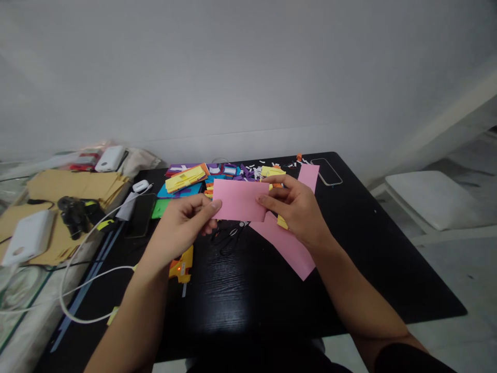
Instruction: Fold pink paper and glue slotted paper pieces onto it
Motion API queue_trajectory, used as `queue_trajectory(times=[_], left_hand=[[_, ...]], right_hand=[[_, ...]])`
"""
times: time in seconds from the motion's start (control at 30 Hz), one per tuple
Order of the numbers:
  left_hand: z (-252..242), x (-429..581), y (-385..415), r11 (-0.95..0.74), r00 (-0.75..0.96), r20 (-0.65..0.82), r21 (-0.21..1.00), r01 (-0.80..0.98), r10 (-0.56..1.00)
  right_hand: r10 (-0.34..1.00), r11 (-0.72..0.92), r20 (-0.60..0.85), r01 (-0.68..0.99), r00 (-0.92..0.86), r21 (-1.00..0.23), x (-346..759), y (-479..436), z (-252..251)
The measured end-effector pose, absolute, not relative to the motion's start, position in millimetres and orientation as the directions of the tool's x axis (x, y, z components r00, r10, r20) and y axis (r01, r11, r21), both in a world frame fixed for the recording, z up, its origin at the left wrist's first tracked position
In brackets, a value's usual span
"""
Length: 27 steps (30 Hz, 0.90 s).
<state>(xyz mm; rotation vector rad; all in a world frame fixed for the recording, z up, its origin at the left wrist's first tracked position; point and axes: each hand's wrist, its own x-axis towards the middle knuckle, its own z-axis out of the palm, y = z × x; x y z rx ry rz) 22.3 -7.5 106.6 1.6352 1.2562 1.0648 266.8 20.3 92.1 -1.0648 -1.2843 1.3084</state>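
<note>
Plain pale grey wall, one, backs the site. One black wood-grained table stands before it, with one white padded seat to the right. Two bare hands are raised over the table. The left hand grips the left edge of one rectangular pink paper sheet, thumb on the front face. The right hand pinches the sheet's right end, thumb also in front. The sheet is held above the middle of the table, nearly level from left to right.

Assessment: sound handling calls for light, even tension from both pinches, the long edges kept straight and the thumbs close to the margins, so that the paper neither buckles nor creases.

Count, large to small: one long pink paper strip lies near, below the right hand; one pink paper piece lies far right. Whether the two join behind that hand cannot be told. Phones, two: one dark phone on the left, one light-rimmed phone far right. One yellow glue gun, near left, partly hidden by the left forearm. One pair of black-handled scissors, just below the sheet. Small coloured paper scraps, far side, overlap too much for counting.
</note>
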Motion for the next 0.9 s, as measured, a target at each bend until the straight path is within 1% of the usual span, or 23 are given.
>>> queue_trajectory(times=[0.13,0.27,0.4,0.5,0.57,0.7,0.8,0.9], left_hand=[[104,24,-6,-0.162,0.162,0.118,0.941,0.298,0.98],[102,30,-5,-0.144,0.113,0.118,0.954,0.262,0.987],[97,31,-3,-0.178,0.008,0.181,0.959,0.22,0.983],[92,31,-3,-0.2,-0.046,0.212,0.96,0.195,0.976],[89,33,-3,-0.201,-0.071,0.216,0.964,0.174,0.974],[86,40,-6,-0.208,-0.107,0.222,0.97,0.127,0.969],[86,42,-7,-0.228,-0.124,0.243,0.966,0.121,0.962],[87,42,-8,-0.246,-0.127,0.263,0.96,0.134,0.956]], right_hand=[[0.985,-0.032,-0.009,-0.129,-0.173,-0.991,268,24,89],[0.974,-0.098,-0.049,-0.219,-0.22,-0.971,269,25,89],[0.953,-0.045,0.034,-0.251,-0.302,-0.967,267,18,94],[0.937,0.034,0.095,-0.184,-0.335,-0.982,263,9,95],[0.945,0.095,0.132,-0.136,-0.301,-0.986,260,3,94],[0.962,0.203,0.216,-0.093,-0.168,-0.975,253,-2,89],[0.97,0.199,0.21,-0.097,-0.121,-0.975,250,-3,89],[0.974,0.162,0.18,-0.135,-0.137,-0.978,251,-3,92]])
